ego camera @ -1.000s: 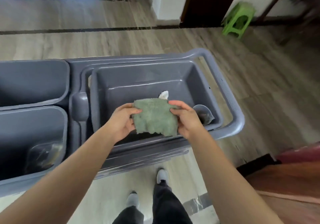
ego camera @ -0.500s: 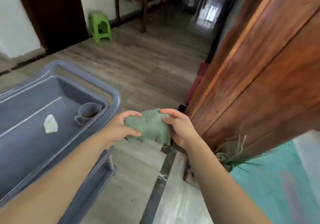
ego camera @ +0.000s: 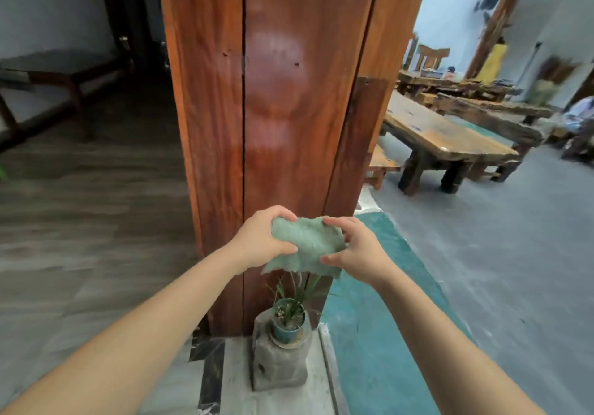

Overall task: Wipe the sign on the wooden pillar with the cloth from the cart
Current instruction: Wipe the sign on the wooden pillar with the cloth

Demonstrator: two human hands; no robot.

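Wood-grain flooring fills the nine o'clock side of the view, and a teal mat runs along the five o'clock side beside grey floor. At twelve o'clock stands the wooden pillar, reddish-brown, upright, with a pale glare on its face; no sign is legible on it. At the centre, two bare forearms reach forward. The left hand and right hand each pinch one side of a green cloth, the grip of both closed on its edges, stretching it flat just in front of the pillar. At six o'clock, a small potted plant sits on a stone block at the pillar's base. Low wooden tables stand at two o'clock.
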